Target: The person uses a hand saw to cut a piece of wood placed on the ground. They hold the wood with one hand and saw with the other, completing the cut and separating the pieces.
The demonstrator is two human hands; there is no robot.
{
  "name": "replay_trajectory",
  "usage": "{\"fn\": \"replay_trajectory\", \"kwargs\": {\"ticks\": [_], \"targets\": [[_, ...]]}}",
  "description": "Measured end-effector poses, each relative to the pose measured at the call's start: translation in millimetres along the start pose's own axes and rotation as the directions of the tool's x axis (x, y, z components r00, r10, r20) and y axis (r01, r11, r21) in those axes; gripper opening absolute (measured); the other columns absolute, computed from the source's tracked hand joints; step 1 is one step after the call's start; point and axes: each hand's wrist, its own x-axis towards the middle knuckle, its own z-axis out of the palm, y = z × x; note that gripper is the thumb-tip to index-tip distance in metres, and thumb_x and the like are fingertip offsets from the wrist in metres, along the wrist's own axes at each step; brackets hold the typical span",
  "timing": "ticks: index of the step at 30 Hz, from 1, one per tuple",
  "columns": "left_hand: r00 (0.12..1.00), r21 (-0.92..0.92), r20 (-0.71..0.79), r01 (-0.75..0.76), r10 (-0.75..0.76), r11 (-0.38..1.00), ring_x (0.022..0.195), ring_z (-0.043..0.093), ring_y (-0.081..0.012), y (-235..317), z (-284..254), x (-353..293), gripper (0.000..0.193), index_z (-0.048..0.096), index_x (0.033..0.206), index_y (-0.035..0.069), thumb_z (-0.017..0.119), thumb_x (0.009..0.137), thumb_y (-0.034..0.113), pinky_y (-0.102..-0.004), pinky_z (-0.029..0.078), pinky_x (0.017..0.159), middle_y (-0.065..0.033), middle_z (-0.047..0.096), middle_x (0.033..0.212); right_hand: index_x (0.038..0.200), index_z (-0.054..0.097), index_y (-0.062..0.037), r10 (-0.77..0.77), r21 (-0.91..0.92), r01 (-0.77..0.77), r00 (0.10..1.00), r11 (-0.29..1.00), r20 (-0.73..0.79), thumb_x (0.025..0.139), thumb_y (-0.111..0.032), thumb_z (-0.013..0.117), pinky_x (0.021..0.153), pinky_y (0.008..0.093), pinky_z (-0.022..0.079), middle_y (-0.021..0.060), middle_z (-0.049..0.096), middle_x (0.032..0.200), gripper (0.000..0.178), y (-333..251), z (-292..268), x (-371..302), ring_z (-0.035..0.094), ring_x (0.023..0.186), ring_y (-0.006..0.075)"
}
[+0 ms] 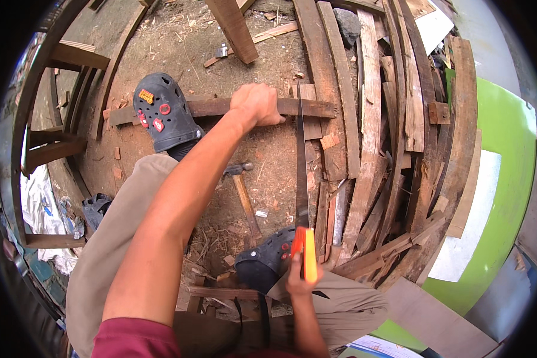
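A narrow wooden board (215, 107) lies crosswise in front of me. My left hand (256, 104) is closed over it, pressing from above. Around the orange and yellow handle of a handsaw (302, 179), my right hand (302, 277) is closed. The long dark blade points away from me and crosses the board just right of my left hand. How deep its teeth sit in the wood cannot be seen. My left foot, in a dark clog (166, 113), rests on the board's left part. Under the right end is a wider plank (334, 143).
A hammer (243, 197) lies on the dirt floor between my feet, near my other clog (265, 259). Many planks (370, 119) are piled on the right beside a green panel (501, 137). A wooden frame (56, 149) stands at left; a grey stone (347, 27) sits among the far planks.
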Motion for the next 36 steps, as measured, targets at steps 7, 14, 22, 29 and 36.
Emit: {"fn": "replay_trajectory", "kwargs": {"ticks": [7,14,22,29,36], "targets": [[0.994,-0.067,-0.098,-0.046,0.039,0.997,0.094,0.072,-0.0371,4.8,-2.3,-2.6,0.052,0.077,0.092,0.001,0.080,0.073,0.050,-0.0430,0.057,0.085,-0.0211,0.074,0.093,0.077,0.063,0.0022,0.141,0.103,-0.136,0.989,0.985,-0.045,0.093,-0.009,0.064,0.047,0.0324,0.041,0.0058,0.055,0.055,0.019,12.2,53.3,115.2,0.055,0.050,0.0116],[0.971,0.095,0.028,-0.237,0.235,0.967,0.088,0.073,-0.0367,-0.2,26.8,-21.1,0.043,0.077,0.085,0.003,0.080,0.069,0.042,-0.0431,0.059,0.080,-0.0197,0.074,0.089,0.092,0.068,0.0047,0.350,0.250,-0.344,0.936,0.905,0.021,0.093,-0.009,0.062,0.055,0.0307,0.045,0.0058,0.062,0.065,0.014,16.5,57.6,49.8,0.059,0.060,0.0119],[0.966,0.143,0.071,-0.258,0.250,0.956,0.089,0.074,-0.0340,1.1,30.4,-23.0,0.035,0.078,0.085,0.007,0.079,0.069,0.038,-0.0412,0.060,0.079,-0.0164,0.076,0.093,0.081,0.064,0.0029,0.366,0.335,-0.341,0.930,0.878,-0.013,0.093,-0.007,0.063,0.052,0.0287,0.040,0.0025,0.058,0.061,0.016,22.8,89.9,20.5,0.055,0.056,0.0099],[0.969,0.115,-0.035,-0.240,0.245,0.964,0.088,0.074,-0.0354,-2.0,31.0,-24.4,0.036,0.077,0.085,0.005,0.079,0.067,0.036,-0.0418,0.060,0.079,-0.0188,0.075,0.090,0.085,0.065,0.0053,0.309,0.315,-0.277,0.949,0.908,-0.055,0.090,-0.005,0.066,0.055,0.0304,0.047,0.0094,0.065,0.065,0.012,2.2,85.5,34.3,0.063,0.059,0.0150],[0.964,-0.063,-0.236,-0.137,0.119,0.988,0.088,0.073,-0.0384,7.5,5.1,-13.0,0.041,0.077,0.089,0.003,0.075,0.065,0.035,-0.0434,0.059,0.080,-0.0223,0.074,0.092,0.082,0.064,0.0009,-0.002,0.196,0.014,0.998,0.980,-0.061,0.089,-0.007,0.069,0.051,0.0300,0.043,0.0067,0.057,0.057,0.011,6.5,57.3,93.3,0.058,0.052,0.0124]]}}
